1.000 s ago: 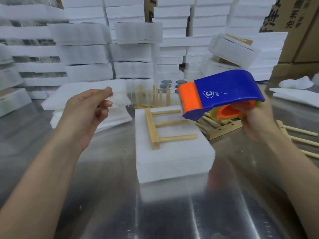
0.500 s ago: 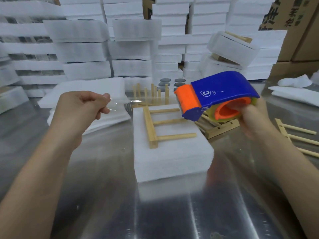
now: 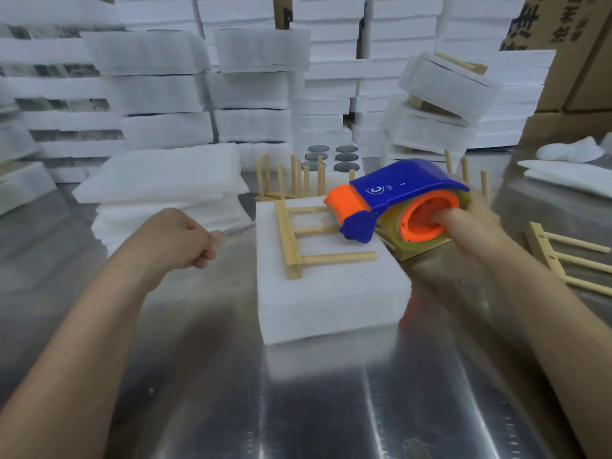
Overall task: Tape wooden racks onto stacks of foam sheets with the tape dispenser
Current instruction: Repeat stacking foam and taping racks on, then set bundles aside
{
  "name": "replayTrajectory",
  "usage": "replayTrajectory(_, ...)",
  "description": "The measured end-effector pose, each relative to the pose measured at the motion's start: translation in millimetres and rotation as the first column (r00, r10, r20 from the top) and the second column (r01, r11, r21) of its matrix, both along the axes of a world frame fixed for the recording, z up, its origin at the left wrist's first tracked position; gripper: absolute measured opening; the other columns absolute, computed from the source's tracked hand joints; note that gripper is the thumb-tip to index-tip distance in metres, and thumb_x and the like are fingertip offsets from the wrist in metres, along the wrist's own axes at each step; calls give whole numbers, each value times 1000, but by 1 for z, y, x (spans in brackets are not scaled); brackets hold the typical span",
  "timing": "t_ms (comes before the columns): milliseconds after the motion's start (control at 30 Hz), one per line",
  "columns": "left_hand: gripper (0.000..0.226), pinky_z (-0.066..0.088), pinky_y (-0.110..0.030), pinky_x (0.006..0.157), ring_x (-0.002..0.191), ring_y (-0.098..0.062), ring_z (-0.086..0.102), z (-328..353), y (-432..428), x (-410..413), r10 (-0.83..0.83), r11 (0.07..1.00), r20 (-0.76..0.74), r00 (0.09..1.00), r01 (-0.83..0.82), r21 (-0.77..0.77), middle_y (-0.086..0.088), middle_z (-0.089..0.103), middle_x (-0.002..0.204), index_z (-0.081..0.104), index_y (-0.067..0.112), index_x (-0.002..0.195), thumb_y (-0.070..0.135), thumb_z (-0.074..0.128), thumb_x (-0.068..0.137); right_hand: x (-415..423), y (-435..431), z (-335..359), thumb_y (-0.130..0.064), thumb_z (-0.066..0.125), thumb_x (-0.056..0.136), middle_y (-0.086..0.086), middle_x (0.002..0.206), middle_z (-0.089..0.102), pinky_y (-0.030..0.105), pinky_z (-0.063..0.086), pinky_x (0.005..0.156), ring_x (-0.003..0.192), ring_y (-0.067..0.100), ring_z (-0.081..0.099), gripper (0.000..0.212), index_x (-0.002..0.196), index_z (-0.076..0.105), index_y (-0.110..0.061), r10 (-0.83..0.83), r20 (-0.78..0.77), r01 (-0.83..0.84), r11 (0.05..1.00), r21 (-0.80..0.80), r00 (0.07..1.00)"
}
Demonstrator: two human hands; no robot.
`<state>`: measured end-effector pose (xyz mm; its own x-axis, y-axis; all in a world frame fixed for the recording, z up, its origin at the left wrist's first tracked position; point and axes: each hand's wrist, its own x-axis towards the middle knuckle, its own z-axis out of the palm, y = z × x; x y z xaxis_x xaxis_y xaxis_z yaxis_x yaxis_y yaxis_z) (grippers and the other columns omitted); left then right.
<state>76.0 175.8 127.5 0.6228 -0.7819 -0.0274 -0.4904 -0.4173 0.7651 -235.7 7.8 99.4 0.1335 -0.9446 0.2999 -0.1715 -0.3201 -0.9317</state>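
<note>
At frame centre a wooden rack [image 3: 291, 240] lay flat on a foam stack [image 3: 331, 299]. Right of it, the right hand [image 3: 473, 226] gripped the tape dispenser [image 3: 400, 190], fingers [image 3: 445, 220] curled into its orange core. Left of it, the left hand [image 3: 178, 238] pinched a clear tape strip [image 3: 232, 230].

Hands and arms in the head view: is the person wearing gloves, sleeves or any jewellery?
No. The left hand and right hand are ungloved, with no ring, watch or bracelet visible. The left arm and right arm show no sleeve up to the frame edge.
</note>
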Motion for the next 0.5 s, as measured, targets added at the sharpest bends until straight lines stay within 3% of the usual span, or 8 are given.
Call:
replayTrajectory(67,34,48,-20,53,44,-13,57,-5,-3,-5,-33,994,-25,999,35,103,-2,59,45,60,2,61,17,63,92,0,1,-3,13,58,78,-12,62,63,1,40,45,54,-16,58,39,92,58,-23,11,-22,-11,1000,19,1000)
replayTrajectory(133,32,43,-14,38,36,-8,56,-11,-6,-12,-66,983,-84,994,79,167,-5,56,52,55,3,66,16,57,95,0,1,-5,13,60,78,-12,68,64,3,42,46,54,-13,59,40,87,58,-26,39,-70,-37,998,41,997)
replayTrajectory(267,28,39,-17,39,42,-12,57,-19,-15,-28,-115,949,-100,988,139,282,-8,60,63,54,5,71,16,48,96,-3,2,-4,9,63,78,-7,79,62,3,42,46,55,-13,59,37,91,58,-25,52,-98,-45,997,63,994)
replayTrajectory(367,29,37,-21,48,46,-13,55,-27,-17,-40,-243,895,121,963,174,412,-2,62,54,53,7,63,19,50,89,-4,4,-4,9,63,79,-6,81,63,3,42,47,57,-13,60,36,103,58,-17,70,-113,-62,995,75,991)
replayTrajectory(433,20,41,-26,63,69,-17,57,-34,-15,-49,-333,866,401,853,110,487,-4,67,81,53,12,71,21,50,88,-4,5,-3,8,63,80,-7,82,62,2,41,47,58,-14,60,37,106,57,-18,76,-131,-67,995,70,988)
replayTrajectory(500,12,43,-30,73,92,-21,58,-42,-13,-54,-348,880,549,760,63,471,0,63,105,57,17,95,24,48,90,-4,6,-1,8,63,80,-8,83,61,1,40,45,57,-16,58,38,106,55,-20,74,-156,-64,996,68,985)
